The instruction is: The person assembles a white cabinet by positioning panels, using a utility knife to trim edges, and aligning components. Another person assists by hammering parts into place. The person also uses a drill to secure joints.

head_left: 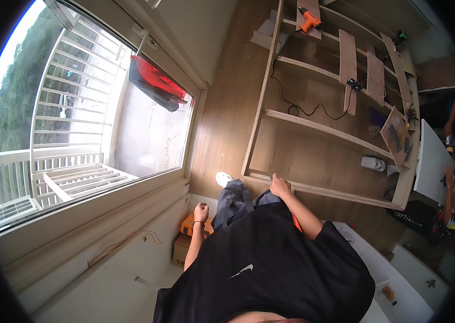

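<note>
Wooden frame (324,128) lay on the floor (222,107), crosspieces fitted but boards (347,59) over only some bays, the right hand (279,185) curled by its near corner, grip indeterminable, the left hand (201,211) loosely clenched, nothing visible in it.

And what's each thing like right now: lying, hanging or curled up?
Left hand: curled, holding nothing visible
Right hand: curled, grip unclear
Wooden frame: partly covered by boards
Orange drill: lying down
Black cord: loose, wavy
Red-and-black cloth: hanging
</note>
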Tool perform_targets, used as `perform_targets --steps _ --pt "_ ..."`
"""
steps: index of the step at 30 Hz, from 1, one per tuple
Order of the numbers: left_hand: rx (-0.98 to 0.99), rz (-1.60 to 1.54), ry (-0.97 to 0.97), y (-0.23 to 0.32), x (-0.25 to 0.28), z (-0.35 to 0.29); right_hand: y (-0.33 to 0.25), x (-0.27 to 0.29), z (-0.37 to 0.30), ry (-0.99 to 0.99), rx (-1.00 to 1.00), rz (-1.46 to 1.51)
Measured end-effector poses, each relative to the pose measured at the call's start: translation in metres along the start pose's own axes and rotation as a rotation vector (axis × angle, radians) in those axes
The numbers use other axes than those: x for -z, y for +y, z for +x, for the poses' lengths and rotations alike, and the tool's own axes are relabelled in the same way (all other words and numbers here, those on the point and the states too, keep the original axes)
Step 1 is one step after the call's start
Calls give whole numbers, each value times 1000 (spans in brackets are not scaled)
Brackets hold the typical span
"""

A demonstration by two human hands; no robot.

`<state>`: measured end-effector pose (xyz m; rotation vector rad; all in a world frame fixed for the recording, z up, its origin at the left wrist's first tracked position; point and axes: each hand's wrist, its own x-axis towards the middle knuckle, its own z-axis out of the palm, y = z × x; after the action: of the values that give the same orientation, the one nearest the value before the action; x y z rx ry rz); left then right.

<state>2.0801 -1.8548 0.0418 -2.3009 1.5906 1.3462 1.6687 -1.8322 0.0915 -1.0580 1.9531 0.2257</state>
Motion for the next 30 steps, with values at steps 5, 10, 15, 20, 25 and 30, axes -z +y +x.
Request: perform_targets --steps 5,10,15,20,25,30 --pt "-277 144 -122 40 71 71 -55 -6 11 57 -71 270" --pt "-428 192 -188 121 109 152 -20 -51 12 264 -185 555" --pt "-528 157 -202 186 123 205 20 -94 2 288 -509 563" --pt "-462 337 -344 199 122 259 11 -81 18 9 -612 706" --pt "-216 486 -440 212 140 321 -31 -20 92 190 -563 554" --pt "-241 558 -424 300 143 387 -46 131 165 293 -496 714"
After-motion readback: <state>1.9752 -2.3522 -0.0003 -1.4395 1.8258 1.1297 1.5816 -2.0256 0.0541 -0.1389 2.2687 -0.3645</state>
